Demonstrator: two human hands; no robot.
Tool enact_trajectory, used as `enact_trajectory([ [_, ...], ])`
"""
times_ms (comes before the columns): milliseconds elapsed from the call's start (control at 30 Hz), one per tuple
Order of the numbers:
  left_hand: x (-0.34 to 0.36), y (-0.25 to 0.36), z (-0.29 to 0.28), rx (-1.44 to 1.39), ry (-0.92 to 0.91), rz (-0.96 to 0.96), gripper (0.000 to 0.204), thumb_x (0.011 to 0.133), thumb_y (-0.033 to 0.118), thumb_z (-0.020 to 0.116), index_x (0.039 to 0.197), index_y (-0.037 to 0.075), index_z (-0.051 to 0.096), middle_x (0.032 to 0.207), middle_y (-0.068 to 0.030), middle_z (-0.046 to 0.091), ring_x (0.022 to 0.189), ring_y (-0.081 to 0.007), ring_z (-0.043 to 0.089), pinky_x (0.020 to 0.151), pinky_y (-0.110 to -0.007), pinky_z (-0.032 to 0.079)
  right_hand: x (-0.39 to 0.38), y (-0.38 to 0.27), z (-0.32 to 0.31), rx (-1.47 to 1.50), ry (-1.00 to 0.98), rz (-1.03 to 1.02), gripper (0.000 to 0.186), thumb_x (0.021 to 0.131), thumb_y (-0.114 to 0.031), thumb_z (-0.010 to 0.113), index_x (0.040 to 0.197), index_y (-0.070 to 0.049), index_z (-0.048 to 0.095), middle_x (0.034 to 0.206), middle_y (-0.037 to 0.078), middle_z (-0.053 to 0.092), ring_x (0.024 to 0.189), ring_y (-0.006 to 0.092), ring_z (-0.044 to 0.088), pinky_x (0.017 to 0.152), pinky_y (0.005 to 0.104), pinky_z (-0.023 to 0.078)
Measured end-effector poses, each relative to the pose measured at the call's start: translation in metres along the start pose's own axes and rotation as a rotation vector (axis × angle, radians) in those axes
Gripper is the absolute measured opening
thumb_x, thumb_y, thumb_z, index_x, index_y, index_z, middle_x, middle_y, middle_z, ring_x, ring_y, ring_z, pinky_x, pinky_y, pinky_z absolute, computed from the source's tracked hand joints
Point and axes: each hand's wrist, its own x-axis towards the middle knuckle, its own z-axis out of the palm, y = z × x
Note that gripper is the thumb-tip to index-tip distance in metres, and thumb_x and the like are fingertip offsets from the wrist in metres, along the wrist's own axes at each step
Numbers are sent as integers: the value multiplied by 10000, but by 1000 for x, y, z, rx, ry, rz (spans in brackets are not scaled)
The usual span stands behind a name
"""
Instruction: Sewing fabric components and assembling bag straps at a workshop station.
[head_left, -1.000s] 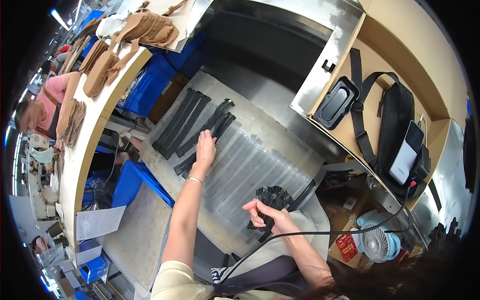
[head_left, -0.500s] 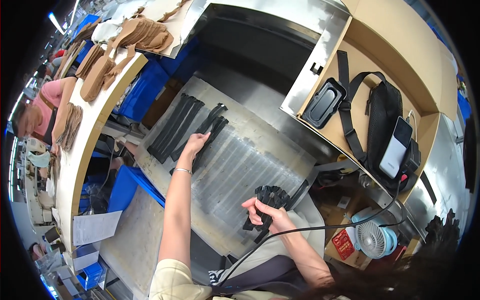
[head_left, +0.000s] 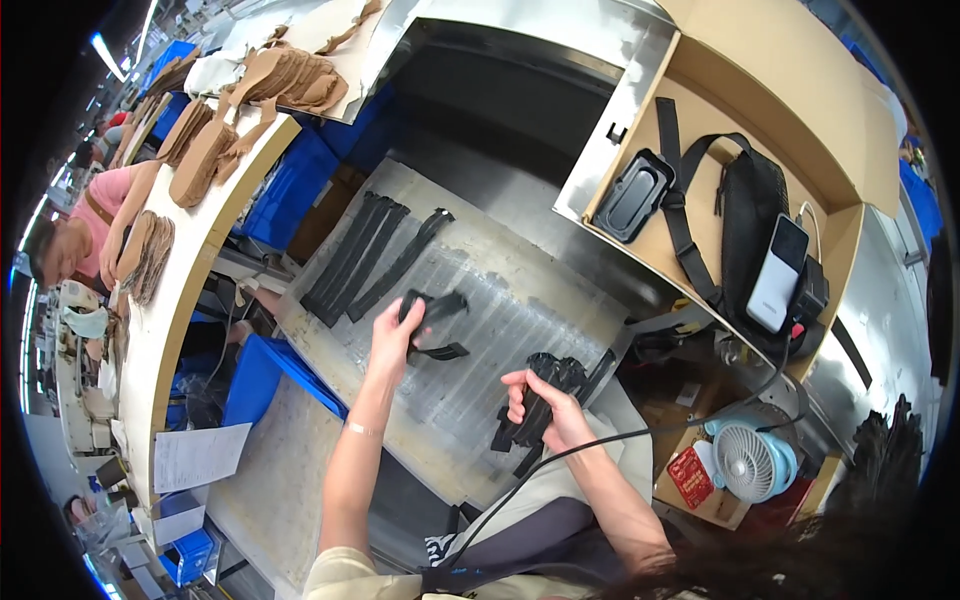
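Observation:
A bunch of black strips [head_left: 545, 385] is gripped in my right hand [head_left: 562, 415], its ends sticking out above and below the curled fingers. My left hand [head_left: 392, 335] holds a black strip [head_left: 440, 310] just above the grey board [head_left: 500, 320]; the strip is bent and partly smeared by motion. Further up at the left, several flat black strips [head_left: 350, 255] lie side by side on the board, slanting. One dark strip [head_left: 600, 375] lies along the board's right edge, beside my right hand.
An open cardboard box [head_left: 840, 250] at the right holds a black bag, a black tray and a white power bank. A dark cable [head_left: 620, 437] crosses my right forearm. Below the box stands a light-blue fan [head_left: 752, 462]. On the left bench [head_left: 215, 270], a co-worker handles brown pieces.
My left hand has picked a black strip up off the board and brought it nearer to me. Fewer strips lie at the upper left. My right hand keeps its bunch, nearly in place.

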Motion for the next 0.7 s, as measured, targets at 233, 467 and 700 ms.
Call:
enact_trajectory([
  [233,-132,28,30,-297,-62,78,355,877,84,569,1206,-9,473,840,-67,616,625,-105,543,566,-221,434,0,34,32,35,89,98,262,917,-213,532,941,46,555,662,-18,404,576,75,379,530,223,352],
  [467,-174,35,48,-368,9,100,414,845,10,588,1226,-21,427,899,-98,623,637,-132,588,584,-239,496,-16,42,47,98,-101,90,239,897,-195,559,983,28,558,702,-12,473,584,79,430,515,213,372],
  [700,-184,22,44,-162,-66,133,238,888,13,524,1123,-25,516,880,-60,629,736,-116,599,650,-237,503,-29,37,62,-309,-33,-27,328,912,-238,523,1123,12,551,856,34,569,724,123,544,664,277,453],
])
